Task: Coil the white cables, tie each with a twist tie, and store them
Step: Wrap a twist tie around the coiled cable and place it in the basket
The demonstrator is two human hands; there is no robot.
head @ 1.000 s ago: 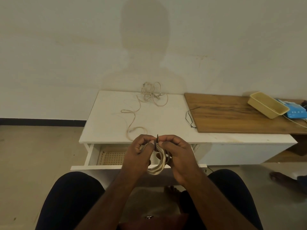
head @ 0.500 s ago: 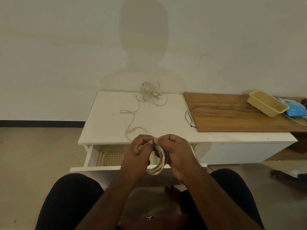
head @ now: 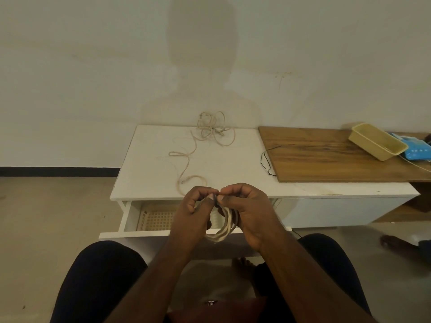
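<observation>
We hold the coil (head: pixel 222 231) in front of us, above the open drawer (head: pixel 149 233). Our left hand (head: pixel 193 217) and right hand (head: pixel 250 214) both curl round its top, fingertips pinching together at a dark tie (head: pixel 215 199). 1 loose cable (head: pixel 211 131) lies tangled on the white table (head: pixel 233 169), well apart from the coil.

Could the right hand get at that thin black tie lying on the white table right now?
Probably not yet: the right hand and left hand both pinch the coiled cable. Nothing blocks the black tie.
</observation>
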